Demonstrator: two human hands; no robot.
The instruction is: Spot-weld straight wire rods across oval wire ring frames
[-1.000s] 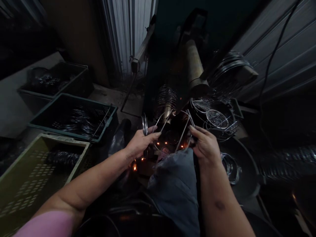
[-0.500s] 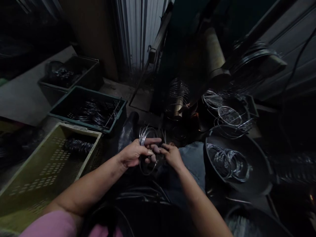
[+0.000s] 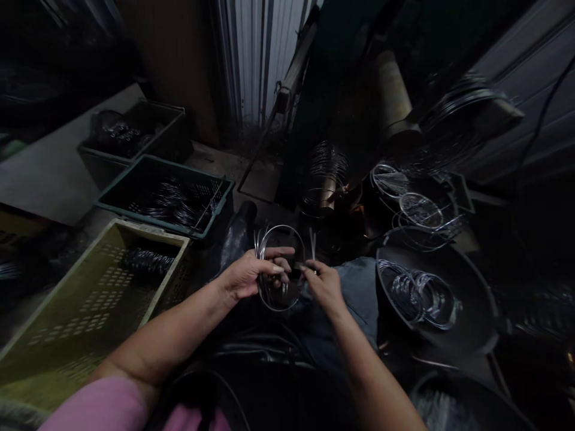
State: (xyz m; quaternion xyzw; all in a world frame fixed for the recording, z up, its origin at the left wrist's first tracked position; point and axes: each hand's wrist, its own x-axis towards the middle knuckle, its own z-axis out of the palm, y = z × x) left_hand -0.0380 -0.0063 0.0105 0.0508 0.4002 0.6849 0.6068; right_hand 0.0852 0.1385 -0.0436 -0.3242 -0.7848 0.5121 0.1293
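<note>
Three plastic crates (image 3: 90, 311) stand on our left, with wire coils (image 3: 148, 261) in them. On our right, a wide basin (image 3: 467, 311) holds wire rings (image 3: 415, 297). A wire hoop (image 3: 278, 302) sits between our left hand (image 3: 247, 275) and right hand (image 3: 324, 286).

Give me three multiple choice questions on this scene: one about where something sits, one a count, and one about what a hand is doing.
1. On which side of the person is the black round pan of wire rings? A left, B right, C behind.
2. How many perforated crates stand at the left? A two, B three, C five.
3. What is the left hand doing? A holding wire loops, B resting on a crate, C lying open and empty.

1 B: the pan sits beyond the right arm.
2 B: a dark crate, a teal crate and an olive crate show.
3 A: its fingers close on wire loops.
</note>
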